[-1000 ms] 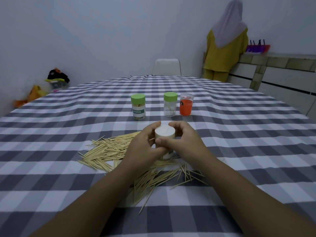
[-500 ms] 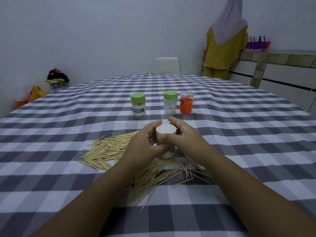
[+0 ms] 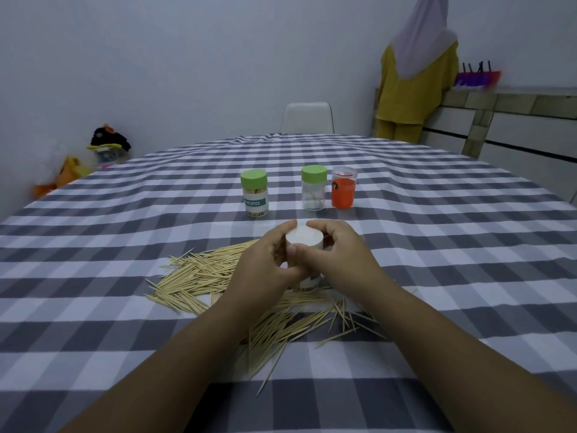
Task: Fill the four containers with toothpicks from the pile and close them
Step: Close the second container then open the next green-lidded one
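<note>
Gripping a white-lidded container [image 3: 304,245], both hands [image 3: 312,260] hover over the checked tablecloth [image 3: 437,245] near grey walls [image 3: 187,57].

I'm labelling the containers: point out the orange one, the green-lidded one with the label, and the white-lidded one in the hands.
orange container [image 3: 343,193]: head view, orange body.
labelled container [image 3: 255,201]: head view, label.
white-lidded container [image 3: 304,240]: head view, lid top.
</note>
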A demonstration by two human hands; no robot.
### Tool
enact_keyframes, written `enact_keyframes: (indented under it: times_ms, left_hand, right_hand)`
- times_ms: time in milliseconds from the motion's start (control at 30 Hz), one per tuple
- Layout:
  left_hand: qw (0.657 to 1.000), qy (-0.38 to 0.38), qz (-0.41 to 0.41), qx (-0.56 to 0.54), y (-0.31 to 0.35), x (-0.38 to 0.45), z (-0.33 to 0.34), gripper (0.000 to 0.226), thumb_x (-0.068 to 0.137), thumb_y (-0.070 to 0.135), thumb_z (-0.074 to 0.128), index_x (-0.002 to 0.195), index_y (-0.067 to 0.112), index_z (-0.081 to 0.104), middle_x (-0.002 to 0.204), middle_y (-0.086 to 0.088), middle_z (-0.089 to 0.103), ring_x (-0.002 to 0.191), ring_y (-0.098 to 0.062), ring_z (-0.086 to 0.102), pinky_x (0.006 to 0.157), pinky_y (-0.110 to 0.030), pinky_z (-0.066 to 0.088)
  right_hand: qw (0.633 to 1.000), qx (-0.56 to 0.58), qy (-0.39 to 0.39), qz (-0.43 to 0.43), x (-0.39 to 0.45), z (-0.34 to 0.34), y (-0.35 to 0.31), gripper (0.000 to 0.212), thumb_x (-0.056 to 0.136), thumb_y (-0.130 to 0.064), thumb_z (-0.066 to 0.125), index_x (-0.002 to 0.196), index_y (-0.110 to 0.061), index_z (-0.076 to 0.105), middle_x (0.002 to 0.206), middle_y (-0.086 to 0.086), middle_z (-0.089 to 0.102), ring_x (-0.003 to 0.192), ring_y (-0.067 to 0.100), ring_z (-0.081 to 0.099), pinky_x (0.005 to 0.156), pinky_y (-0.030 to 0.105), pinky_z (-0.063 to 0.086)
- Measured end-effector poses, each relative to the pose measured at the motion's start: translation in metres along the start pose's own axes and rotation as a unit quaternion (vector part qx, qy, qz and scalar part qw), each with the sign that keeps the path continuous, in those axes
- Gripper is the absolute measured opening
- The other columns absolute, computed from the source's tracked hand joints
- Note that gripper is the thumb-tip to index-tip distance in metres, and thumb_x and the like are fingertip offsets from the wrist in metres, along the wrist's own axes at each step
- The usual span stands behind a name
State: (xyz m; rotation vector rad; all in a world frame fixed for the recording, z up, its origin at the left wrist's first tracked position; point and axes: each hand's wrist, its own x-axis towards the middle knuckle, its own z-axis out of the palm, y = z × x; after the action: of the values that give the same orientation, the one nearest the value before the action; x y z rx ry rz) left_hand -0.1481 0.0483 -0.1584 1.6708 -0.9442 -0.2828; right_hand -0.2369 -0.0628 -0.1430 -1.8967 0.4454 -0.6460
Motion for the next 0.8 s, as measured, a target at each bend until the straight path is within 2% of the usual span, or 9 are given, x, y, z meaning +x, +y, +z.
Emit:
enact_keyframes:
  times_ms: [67, 167, 300, 367, 500, 567, 700, 800]
  left_hand:
    - [1.0, 0.006, 0.001, 0.008, -0.001, 0.001, 0.0, 0.071, 0.078, 0.01, 0.075, 0.14, 0.024, 0.044, 0.105, 0.018, 0.062, 0.103, -0.002, 0.063, 0.088, -0.032, 0.056]
    - [1.0, 0.013, 0.0, 0.019, 0.0, 0.001, 0.0, 0.068, 0.078, 0.012, 0.075, 0.139, 0.025, 0.046, 0.1, 0.026, 0.059, 0.096, 0.008, 0.061, 0.082, -0.02, 0.055]
    - [1.0, 0.018, -0.024, 0.002, 0.0, 0.003, -0.001, 0.069, 0.076, 0.011, 0.077, 0.137, 0.026, 0.048, 0.109, 0.012, 0.064, 0.101, -0.003, 0.064, 0.083, -0.028, 0.057]
    - [0.999, 0.022, -0.035, -0.008, 0.002, 0.006, -0.001, 0.07, 0.075, 0.012, 0.078, 0.137, 0.025, 0.048, 0.115, 0.006, 0.065, 0.101, -0.005, 0.065, 0.08, -0.026, 0.058]
    - [0.999, 0.04, -0.032, 0.003, 0.011, 0.022, -0.002, 0.077, 0.072, 0.02, 0.083, 0.139, 0.021, 0.045, 0.123, 0.005, 0.061, 0.107, -0.007, 0.061, 0.083, -0.023, 0.055]
    - [0.998, 0.058, -0.03, -0.004, 0.016, 0.036, -0.004, 0.078, 0.071, 0.018, 0.083, 0.139, 0.02, 0.045, 0.123, 0.005, 0.06, 0.109, -0.008, 0.059, 0.085, -0.024, 0.054]
    - [0.996, 0.089, -0.031, -0.007, 0.017, 0.068, -0.007, 0.08, 0.072, 0.015, 0.082, 0.141, 0.016, 0.042, 0.131, 0.001, 0.056, 0.116, -0.011, 0.054, 0.096, -0.03, 0.05]
    - [0.993, 0.113, -0.043, 0.011, 0.01, 0.092, -0.005, 0.079, 0.073, 0.019, 0.081, 0.141, 0.019, 0.041, 0.138, -0.002, 0.053, 0.123, -0.017, 0.051, 0.101, -0.04, 0.048]
  right_hand:
    - [1.0, -0.017, 0.024, -0.004, 0.0, 0.002, 0.001, 0.059, 0.077, -0.034, 0.075, 0.129, -0.019, 0.05, 0.118, -0.003, 0.046, 0.106, 0.01, 0.051, 0.072, 0.019, 0.053]
    - [0.999, -0.018, 0.033, -0.006, 0.0, 0.003, 0.004, 0.061, 0.077, -0.036, 0.075, 0.131, -0.019, 0.049, 0.119, -0.004, 0.047, 0.105, 0.009, 0.05, 0.078, 0.023, 0.054]
    - [1.0, 0.004, 0.006, -0.004, -0.001, -0.001, 0.004, 0.063, 0.078, -0.035, 0.073, 0.134, -0.022, 0.048, 0.12, -0.006, 0.046, 0.103, 0.005, 0.05, 0.074, 0.016, 0.051]
    - [0.999, 0.032, -0.006, 0.012, 0.0, -0.004, 0.005, 0.061, 0.078, -0.034, 0.073, 0.134, -0.023, 0.049, 0.119, -0.006, 0.049, 0.102, 0.006, 0.053, 0.074, 0.017, 0.052]
    - [0.996, 0.082, -0.01, 0.036, 0.015, -0.015, 0.004, 0.054, 0.084, -0.035, 0.067, 0.133, -0.018, 0.052, 0.122, 0.0, 0.06, 0.11, 0.012, 0.057, 0.09, 0.025, 0.05]
    - [0.998, 0.055, 0.018, 0.027, 0.028, -0.022, 0.002, 0.049, 0.089, -0.034, 0.062, 0.133, -0.016, 0.053, 0.125, 0.001, 0.06, 0.112, 0.012, 0.056, 0.092, 0.023, 0.047]
    - [0.994, -0.04, 0.105, 0.007, 0.066, -0.027, -0.002, 0.045, 0.093, -0.028, 0.058, 0.135, -0.013, 0.051, 0.127, 0.003, 0.057, 0.108, 0.011, 0.053, 0.086, 0.021, 0.042]
    - [0.972, -0.193, 0.131, -0.042, 0.098, -0.025, -0.001, 0.048, 0.093, -0.028, 0.057, 0.138, -0.016, 0.045, 0.133, 0.004, 0.048, 0.112, 0.015, 0.049, 0.091, 0.026, 0.043]
